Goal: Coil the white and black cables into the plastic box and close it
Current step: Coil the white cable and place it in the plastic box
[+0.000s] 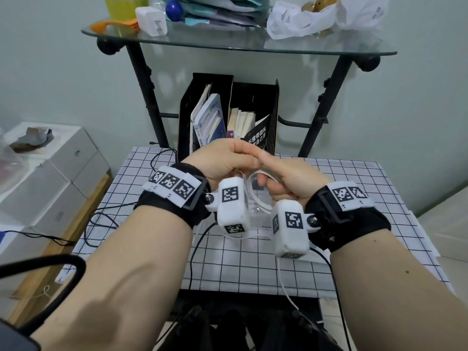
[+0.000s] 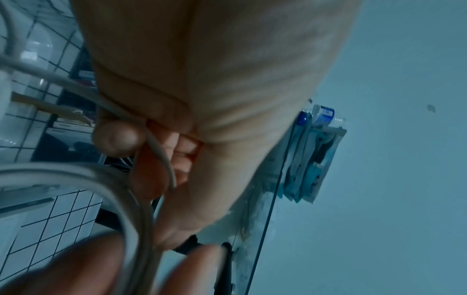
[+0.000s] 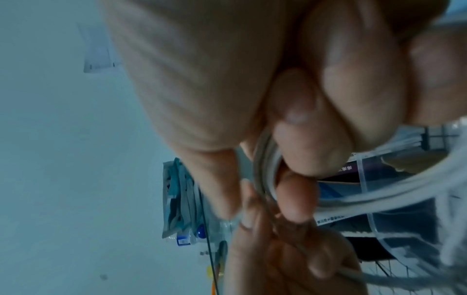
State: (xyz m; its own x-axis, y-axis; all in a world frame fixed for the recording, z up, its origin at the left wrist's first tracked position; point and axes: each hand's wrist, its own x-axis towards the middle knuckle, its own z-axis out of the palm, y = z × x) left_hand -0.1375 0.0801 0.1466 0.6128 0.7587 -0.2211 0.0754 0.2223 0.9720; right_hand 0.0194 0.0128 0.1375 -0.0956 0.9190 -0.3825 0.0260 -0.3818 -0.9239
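Both hands met above the middle of the checked tabletop [image 1: 354, 188]. The left hand [image 1: 225, 160] had its grip curled tight on the white cable [image 2: 161, 151], pinching a strand. The right hand [image 1: 288, 178] gripped the same cable's loops between thumb and fingers [image 3: 298, 199]. The clear plastic box [image 1: 255, 219] sat just beneath them. The black cable [image 1: 195, 252] trailed off the near edge.

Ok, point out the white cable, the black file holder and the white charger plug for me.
white cable [image 1: 255, 196], head view, on the coiled loops between the hands.
black file holder [image 1: 253, 96], head view, on the inside of its back wall above the books.
white charger plug [image 1: 151, 20], head view, on its front face.
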